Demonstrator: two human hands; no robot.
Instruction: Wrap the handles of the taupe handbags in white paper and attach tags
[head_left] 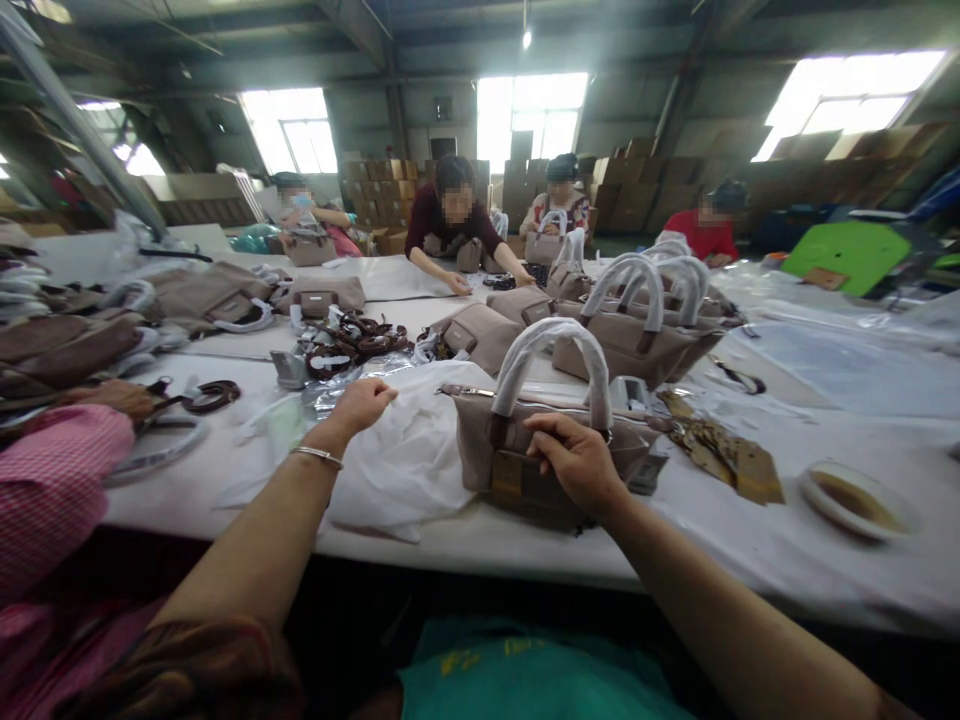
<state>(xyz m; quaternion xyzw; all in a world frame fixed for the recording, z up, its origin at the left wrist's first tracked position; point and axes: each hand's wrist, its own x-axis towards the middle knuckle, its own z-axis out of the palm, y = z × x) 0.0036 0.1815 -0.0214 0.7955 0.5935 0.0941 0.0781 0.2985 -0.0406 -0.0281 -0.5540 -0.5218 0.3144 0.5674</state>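
A taupe handbag stands upright at the table's near edge, its handles wrapped in white paper. My right hand is in front of the bag, just under the handles, with its fingers curled together; whatever they may hold is too small to make out. Left of the bag, my left hand is closed above a crumpled white sheet. Its fingertips face the bag, and anything in them is hidden. A brown card or pocket shows on the front of the bag.
Brown tags and a round dish lie at the right. Several wrapped bags stand behind. Brown straps are heaped beyond my left hand. A co-worker's checked sleeve is close at left; other people work across the table.
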